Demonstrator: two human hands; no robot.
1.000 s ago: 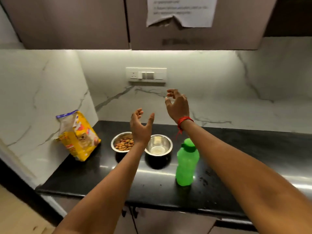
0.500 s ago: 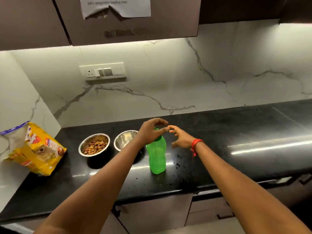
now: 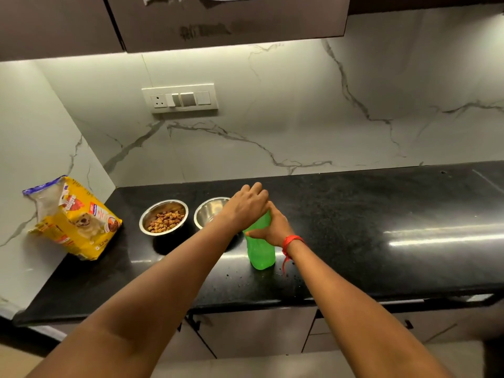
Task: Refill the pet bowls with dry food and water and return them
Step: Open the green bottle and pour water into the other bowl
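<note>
Black stone countertop [image 3: 354,227] ran along a white marble wall that carried a switch panel [image 3: 180,99]. A green bottle [image 3: 260,252] stood upright on the counter near its front edge, just right of two steel bowls. The left hand [image 3: 246,207] sat over the bottle's top with its fingers curled down round it, hiding the cap. The right hand [image 3: 272,227], with a red thread [image 3: 291,240] at the wrist, gripped the bottle's upper body, thumb laid across the front. The left bowl [image 3: 166,206] held brown kibble. The right bowl [image 3: 210,211] was partly hidden by the left forearm, its contents unclear. A yellow food bag [image 3: 79,222] leaned in the left corner.
</note>
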